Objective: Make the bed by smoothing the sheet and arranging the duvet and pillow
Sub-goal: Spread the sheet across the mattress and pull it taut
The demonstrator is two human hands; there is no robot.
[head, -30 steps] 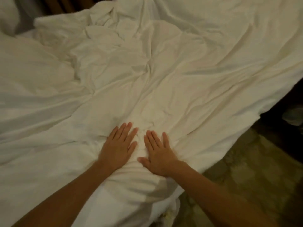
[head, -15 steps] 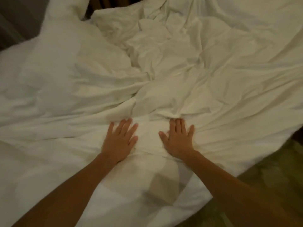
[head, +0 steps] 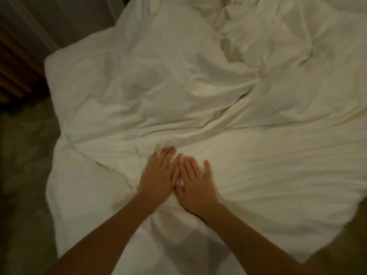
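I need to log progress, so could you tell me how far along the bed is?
Early. Done: the duvet near the hands lies fairly flat. In hand: left hand and right hand press flat, side by side. Left: deep far creases; no pillow clearly visible.

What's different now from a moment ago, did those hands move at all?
Yes. Half a second ago the hands lay apart on the white duvet; now the left hand and right hand sit side by side, nearly touching, so they have slid together. The view has also swung, showing the bed's left edge and the floor beside it. Unchanged: both palms stay flat and open, gripping nothing, and the bedding stays rumpled farther up.
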